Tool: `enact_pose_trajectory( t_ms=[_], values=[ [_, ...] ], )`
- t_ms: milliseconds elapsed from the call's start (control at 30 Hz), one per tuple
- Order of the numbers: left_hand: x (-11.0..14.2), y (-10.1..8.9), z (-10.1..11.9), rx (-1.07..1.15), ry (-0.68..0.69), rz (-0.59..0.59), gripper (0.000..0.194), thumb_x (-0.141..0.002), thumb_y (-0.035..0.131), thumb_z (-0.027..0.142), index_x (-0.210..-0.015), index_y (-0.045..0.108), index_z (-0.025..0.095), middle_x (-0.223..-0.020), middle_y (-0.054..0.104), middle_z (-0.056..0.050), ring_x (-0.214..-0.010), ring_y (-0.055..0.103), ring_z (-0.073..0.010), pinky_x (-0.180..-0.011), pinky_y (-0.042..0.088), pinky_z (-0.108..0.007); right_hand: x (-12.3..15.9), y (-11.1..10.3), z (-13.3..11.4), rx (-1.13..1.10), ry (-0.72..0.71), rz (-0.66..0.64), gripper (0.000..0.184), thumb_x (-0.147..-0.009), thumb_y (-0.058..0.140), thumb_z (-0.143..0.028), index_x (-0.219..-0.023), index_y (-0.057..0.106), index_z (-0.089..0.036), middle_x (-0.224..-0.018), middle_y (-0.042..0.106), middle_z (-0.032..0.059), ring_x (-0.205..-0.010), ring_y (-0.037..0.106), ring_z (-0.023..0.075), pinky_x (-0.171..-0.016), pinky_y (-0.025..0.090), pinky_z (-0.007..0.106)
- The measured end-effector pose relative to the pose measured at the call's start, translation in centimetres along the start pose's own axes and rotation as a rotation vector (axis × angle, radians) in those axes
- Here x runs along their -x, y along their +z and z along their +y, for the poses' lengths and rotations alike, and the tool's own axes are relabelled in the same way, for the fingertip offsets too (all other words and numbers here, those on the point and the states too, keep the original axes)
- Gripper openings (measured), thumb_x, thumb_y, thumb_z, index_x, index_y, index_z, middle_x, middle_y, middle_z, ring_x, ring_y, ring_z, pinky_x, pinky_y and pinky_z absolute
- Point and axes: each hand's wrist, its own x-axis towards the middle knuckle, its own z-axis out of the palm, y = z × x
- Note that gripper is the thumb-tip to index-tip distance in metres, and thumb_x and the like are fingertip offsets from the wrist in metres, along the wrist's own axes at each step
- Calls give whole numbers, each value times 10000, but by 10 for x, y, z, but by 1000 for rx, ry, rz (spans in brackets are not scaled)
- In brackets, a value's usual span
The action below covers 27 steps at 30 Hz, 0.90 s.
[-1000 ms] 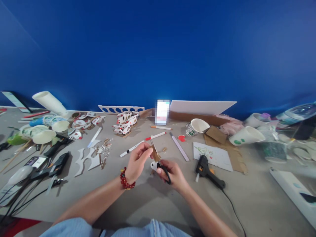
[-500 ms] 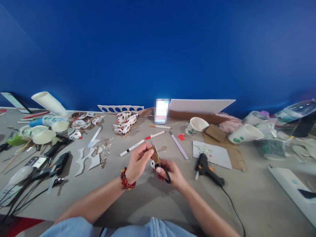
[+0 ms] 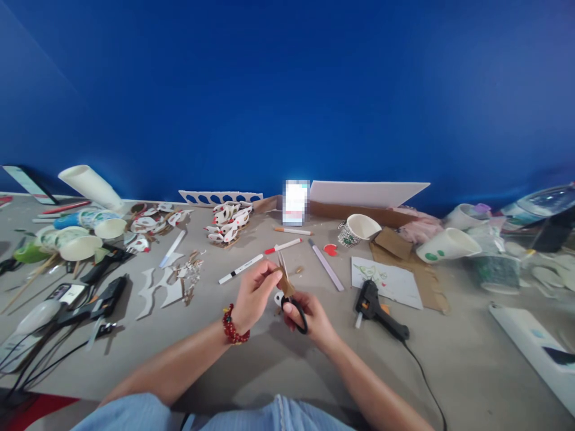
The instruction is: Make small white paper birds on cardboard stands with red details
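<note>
My left hand (image 3: 259,292) pinches a small brown piece of cardboard (image 3: 286,285) between thumb and fingers. In my right hand (image 3: 308,314) are black-handled scissors (image 3: 300,317), their blades pointing away from me and lying against the cardboard. A small white cut-out piece (image 3: 278,299) with a dark spot shows on the table just behind the scissors' handle, partly hidden. Beyond my hands lie a black-banded white marker (image 3: 240,269), a red marker (image 3: 282,246) and a lilac pen-like stick (image 3: 326,265).
A black glue gun (image 3: 380,311) lies right, its cord running toward me, beside a drawn-on paper (image 3: 386,280). A paper cup (image 3: 358,230) stands behind. White foam scraps (image 3: 159,290), bird-shaped cut-outs (image 3: 228,222) and another glue gun (image 3: 101,304) lie left. A lit phone (image 3: 295,203) leans at the back.
The cardboard piece has turned slightly between my left fingers and the scissors. My right hand has tilted the scissors a little; both hands stay in nearly the same place.
</note>
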Motion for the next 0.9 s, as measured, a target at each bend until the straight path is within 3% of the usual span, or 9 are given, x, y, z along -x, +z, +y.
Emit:
enact_pose_trajectory(
  t_ms=[200, 900],
  values=[
    [1, 2, 1, -5, 38, -10, 200, -926, 509, 301, -801, 592, 169, -844, 596, -25, -788, 530, -156, -755, 414, -273, 1, 2, 0, -11, 14, 2, 585, -735, 572, -756, -665, 508, -178, -509, 509, -33, -442, 425, 86, -451, 320, 214],
    [-4, 10, -4, 99, -61, 10, 199, -901, 517, 304, -777, 605, 175, -806, 629, -24, -788, 555, -159, -783, 428, -273, 2, 12, 5, -4, 30, 194, 583, -770, 538, -744, -610, 481, -186, -474, 453, -42, -432, 368, 79, -451, 285, 226]
  ],
)
